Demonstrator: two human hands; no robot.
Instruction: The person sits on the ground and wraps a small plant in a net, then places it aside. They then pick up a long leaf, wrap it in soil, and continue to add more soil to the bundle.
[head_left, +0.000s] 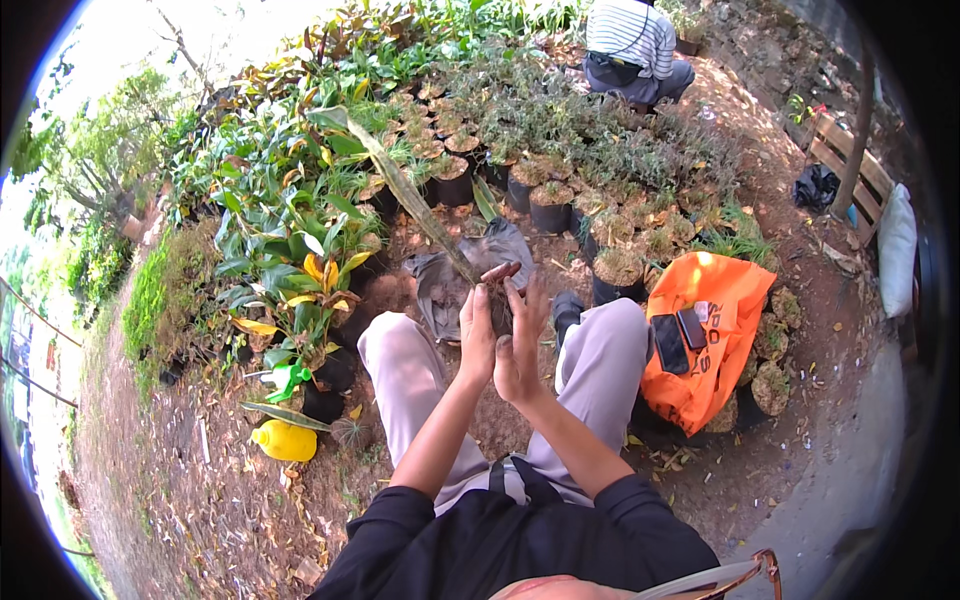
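Observation:
A long mottled snake plant leaf leans up and to the left from a dark clump of soil and roots between my palms. My left hand lies flat along the clump's left side, fingers straight. From the right, my right hand presses against it with its fingers raised and partly spread. Below and beyond my hands, a dark plastic bag lies spread on the ground between my knees, with loose soil on it. Behind the bag, another leaf leans by the pots.
Leafy plants crowd the left; potted grasses stand ahead. A yellow jug and green spray head sit at left. Two phones rest on an orange bag at right. A person crouches beyond.

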